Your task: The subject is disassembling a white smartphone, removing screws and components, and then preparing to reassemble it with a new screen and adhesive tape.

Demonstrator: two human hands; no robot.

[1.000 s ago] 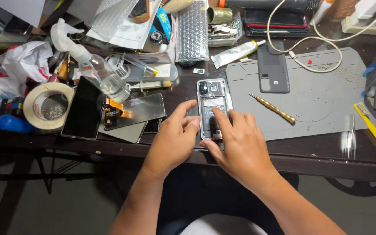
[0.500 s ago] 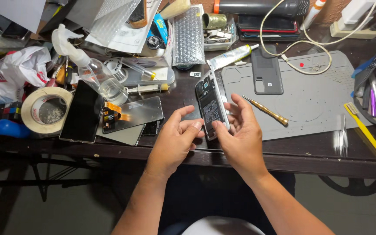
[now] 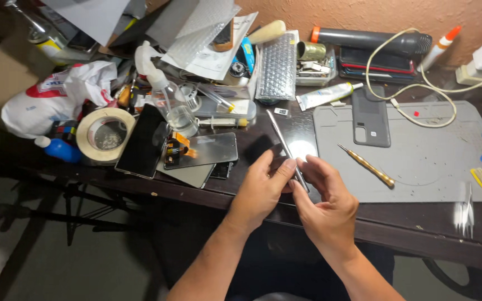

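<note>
Phone [image 3: 287, 149] turned edge-on above the desk edge, so we can inspect its side seam; our left hand [image 3: 260, 192] pinches the lower end, thumb against fingers. Our right hand [image 3: 324, 203] pinches beside it, steadying; screwdriver [image 3: 367, 165] lies apart on the grey mat [image 3: 419, 161].

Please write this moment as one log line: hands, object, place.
left hand: holds phone | right hand: holds phone | phone: edge-on, lifted above desk | screwdriver: lies on grey mat
</note>
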